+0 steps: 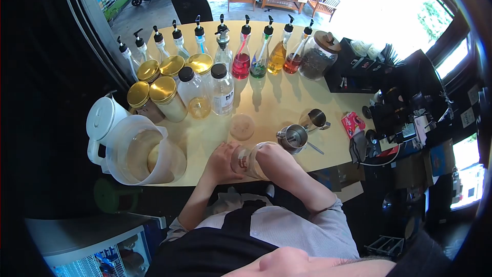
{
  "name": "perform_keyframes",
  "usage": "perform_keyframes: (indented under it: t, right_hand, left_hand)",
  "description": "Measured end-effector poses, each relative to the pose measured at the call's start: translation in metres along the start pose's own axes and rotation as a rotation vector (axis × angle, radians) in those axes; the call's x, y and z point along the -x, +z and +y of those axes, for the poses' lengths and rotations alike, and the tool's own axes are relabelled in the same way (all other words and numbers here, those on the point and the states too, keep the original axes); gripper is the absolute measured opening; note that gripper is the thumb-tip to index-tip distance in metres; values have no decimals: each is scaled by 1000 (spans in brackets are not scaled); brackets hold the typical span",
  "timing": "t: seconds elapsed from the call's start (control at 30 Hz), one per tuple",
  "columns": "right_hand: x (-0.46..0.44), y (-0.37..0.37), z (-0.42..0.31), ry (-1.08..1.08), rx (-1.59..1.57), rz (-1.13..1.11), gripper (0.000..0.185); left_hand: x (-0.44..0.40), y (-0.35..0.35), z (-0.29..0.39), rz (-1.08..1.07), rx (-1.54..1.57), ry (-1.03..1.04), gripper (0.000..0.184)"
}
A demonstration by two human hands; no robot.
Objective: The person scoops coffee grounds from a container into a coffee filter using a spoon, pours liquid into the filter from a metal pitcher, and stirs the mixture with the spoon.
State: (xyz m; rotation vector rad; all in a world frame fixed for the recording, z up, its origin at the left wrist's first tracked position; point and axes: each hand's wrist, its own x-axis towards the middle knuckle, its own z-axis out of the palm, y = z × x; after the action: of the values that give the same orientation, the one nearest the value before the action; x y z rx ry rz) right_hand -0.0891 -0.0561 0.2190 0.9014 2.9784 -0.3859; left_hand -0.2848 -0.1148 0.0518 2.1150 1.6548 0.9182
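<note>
The left hand (pixel 223 161) is closed around one end of a cup (pixel 244 160), its fingers curling along the near side. The right hand (pixel 269 154) lies over the other end, back of the hand uppermost; its fingers are hidden, so I cannot tell how far they are spread or whether they grip.

The cup is clear, with red print on its side, and is tipped over sideways at the near edge of the table (pixel 210 134). What it contains, if anything, cannot be made out.

Just beyond the cup lies a pale, see-through disc (pixel 242 126). A steel jug (pixel 292 139) stands near the right hand, on the side away from the body, with a second jug (pixel 313 119) close behind it. Farther right is a pink packet (pixel 353 124).

To the left, well apart from the left hand, stand a large open pitcher (pixel 174 161) and a lidded pitcher (pixel 101 119). Ahead are two dark-capped bottles (pixel 222 97), jars with gold lids (pixel 171 103) and, behind them, a curved row of pump bottles (pixel 241 65), some holding red, green or amber liquid. A wooden-lidded jar (pixel 316 61) ends the row.
</note>
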Motion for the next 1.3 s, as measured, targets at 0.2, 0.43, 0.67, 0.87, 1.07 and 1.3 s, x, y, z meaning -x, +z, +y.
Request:
perform_keyframes:
  t: [0.2, 0.43, 0.67, 0.87, 1.07, 1.3]
  right_hand:
    - [1, 12, -1, 29, 212, -395, 12]
    - [11, 7, -12, 46, 95, -206, 12]
    - [12, 12, -11, -64, 47, -241, 15]
    - [19, 53, 14, -228, -156, 103, 12]
    - [30, 0, 11, -120, -482, 186, 14]
    - [34, -5, 22, 178, -831, 486, 26]
  left_hand:
    - [3, 1, 11, 19, -29, -3, 101]
    - [5, 3, 11, 103, -26, 50, 95]
    - [9, 5, 15, 117, -45, 49, 94]
    - [7, 3, 16, 134, -30, 50, 93]
    - [7, 3, 16, 53, -66, -32, 96]
    - [2, 4, 18, 55, 35, -117, 96]
